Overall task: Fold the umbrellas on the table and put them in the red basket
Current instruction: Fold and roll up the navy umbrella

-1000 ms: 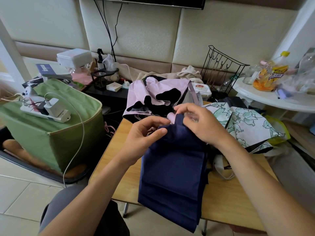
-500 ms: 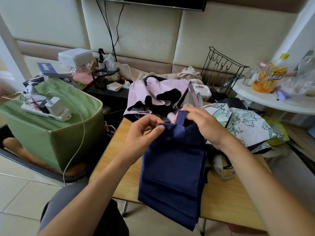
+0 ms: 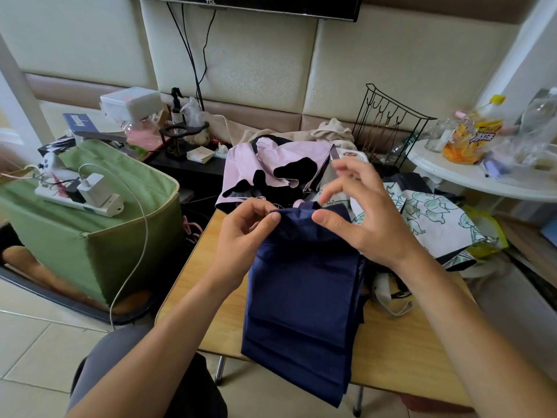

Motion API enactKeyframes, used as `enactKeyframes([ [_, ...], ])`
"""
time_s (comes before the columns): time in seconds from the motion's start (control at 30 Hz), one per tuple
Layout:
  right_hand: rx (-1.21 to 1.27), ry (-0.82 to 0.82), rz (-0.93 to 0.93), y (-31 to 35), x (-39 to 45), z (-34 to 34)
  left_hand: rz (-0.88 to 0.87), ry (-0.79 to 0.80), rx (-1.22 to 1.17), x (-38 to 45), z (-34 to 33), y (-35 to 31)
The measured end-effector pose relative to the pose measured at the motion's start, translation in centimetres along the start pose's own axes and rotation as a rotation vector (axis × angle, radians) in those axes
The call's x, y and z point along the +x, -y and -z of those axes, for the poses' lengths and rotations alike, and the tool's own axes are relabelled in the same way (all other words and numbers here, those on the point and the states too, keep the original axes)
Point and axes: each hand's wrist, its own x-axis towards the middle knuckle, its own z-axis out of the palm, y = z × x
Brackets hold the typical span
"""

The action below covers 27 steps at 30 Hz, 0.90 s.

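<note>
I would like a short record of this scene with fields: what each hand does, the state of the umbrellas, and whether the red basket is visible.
left hand: left hand pinches the top edge of the navy umbrella
right hand: right hand has its thumb on the same edge, fingers spread and raised
navy umbrella: canopy gathered in flat pleats, hanging over the near edge of the wooden table
pink umbrella: pink umbrella lies crumpled behind, not folded
patterned umbrella: patterned umbrella lies spread out at the right
red basket: not in view

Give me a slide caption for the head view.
Left hand pinches the navy umbrella on the wooden table.
</note>
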Motion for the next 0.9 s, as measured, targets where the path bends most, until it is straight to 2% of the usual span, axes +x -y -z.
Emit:
enactKeyframes([
  [0.17, -0.059, 0.095, -0.106, -0.4, 0.0, -0.2, -0.005, 0.037, -0.022, -0.1, 0.1, -0.1],
  [0.23, -0.024, 0.072, -0.135, -0.5, 0.0, 0.0, -0.003, 0.046, -0.021, -0.1, 0.2, -0.1],
  [0.4, 0.262, 0.027, -0.177, -1.2, -0.1, 0.7, 0.026, -0.008, -0.048, 0.2, 0.1, -0.1],
  [0.53, 0.374, 0.022, -0.164, -1.3, -0.1, 0.9, 0.009, -0.048, -0.061, 0.4, 0.1, 0.0],
  [0.6, 0.370, 0.124, -0.195, -1.2, -0.1, 0.9, 0.003, -0.017, -0.056, 0.3, 0.2, 0.0],
  [0.67, 0.255, 0.200, -0.211, -1.2, 0.0, 0.8, -0.002, 0.007, -0.054, 0.2, 0.3, 0.0],
  [0.73, 0.204, 0.174, -0.202, -1.3, 0.2, 0.8, -0.006, -0.015, -0.060, 0.3, 0.3, 0.0],
  [0.83, 0.304, 0.115, -0.195, -1.2, 0.1, 0.8, -0.007, -0.066, -0.072, 0.4, 0.5, 0.2],
  [0.9, 0.310, 0.149, -0.192, -1.0, 0.1, 0.6, 0.004, -0.036, -0.070, 0.5, 0.8, 0.3],
])
